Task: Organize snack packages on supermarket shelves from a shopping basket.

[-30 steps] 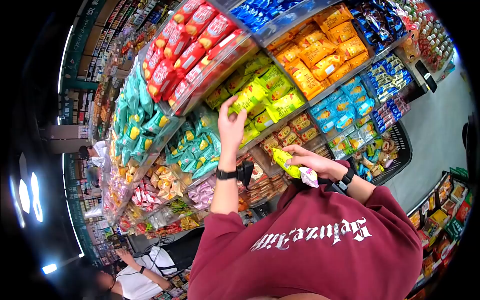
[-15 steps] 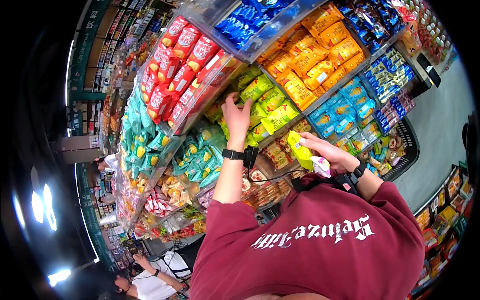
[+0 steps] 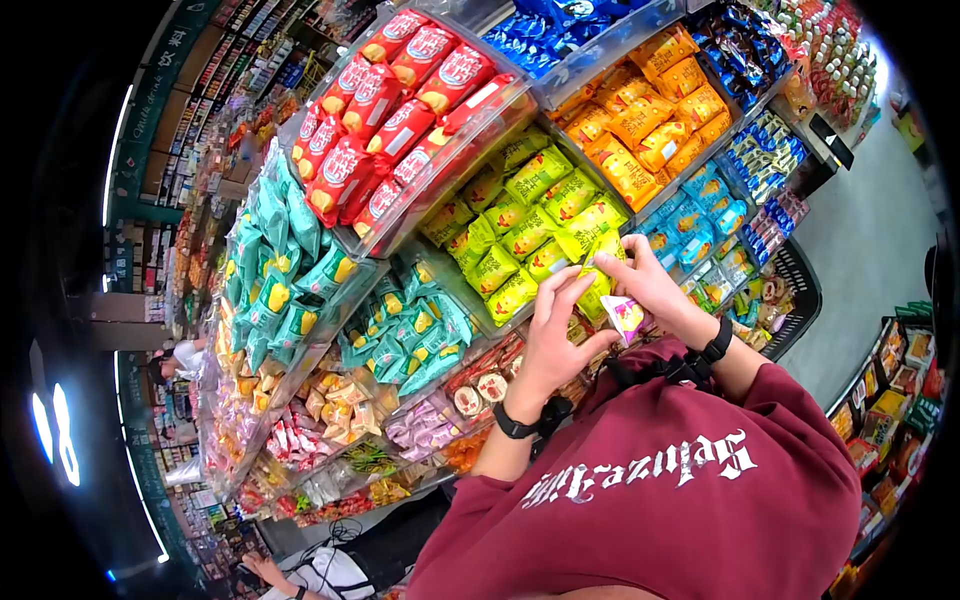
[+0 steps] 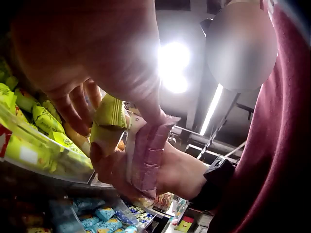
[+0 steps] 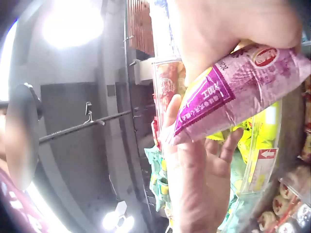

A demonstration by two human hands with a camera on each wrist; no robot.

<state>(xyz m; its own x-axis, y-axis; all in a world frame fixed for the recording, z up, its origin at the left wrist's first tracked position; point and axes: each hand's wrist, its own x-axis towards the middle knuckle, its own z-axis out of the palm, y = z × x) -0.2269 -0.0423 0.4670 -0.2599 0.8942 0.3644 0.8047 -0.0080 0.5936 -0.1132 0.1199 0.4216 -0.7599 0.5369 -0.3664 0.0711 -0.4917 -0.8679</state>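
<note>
A person in a maroon shirt (image 3: 640, 530) stands at a shop display of wrapped snacks, both hands brought close together in front of the chest. The right hand (image 3: 660, 290) is clamped on one purple packet (image 5: 243, 94) and at least one yellow-green packet (image 4: 108, 114); whether a second yellow-green one is tucked behind cannot be told. The purple packet sits below the right hand's fingers, nearer the shirt, while the yellow-green packet lies just beside it, between the two hands. The left hand (image 3: 550, 340) reaches in from the other side, its thumb spread well apart from its fingers and the fingertips at the yellow-green packet; whether they grip it cannot be told. Two black wristbands show, one on each wrist. Just beyond the hands is one bin of matching yellow-green packets (image 3: 527, 235), roughly a dozen in sight. Around that bin are one bin of red packets (image 3: 400, 85) and one of orange packets (image 3: 640, 120), each holding about ten or more, two groups of teal packets, and several light-blue packets (image 3: 700, 220), all too overlapped for an exact count. One black basket (image 3: 808, 310) stands at the display's right-hand end.
</note>
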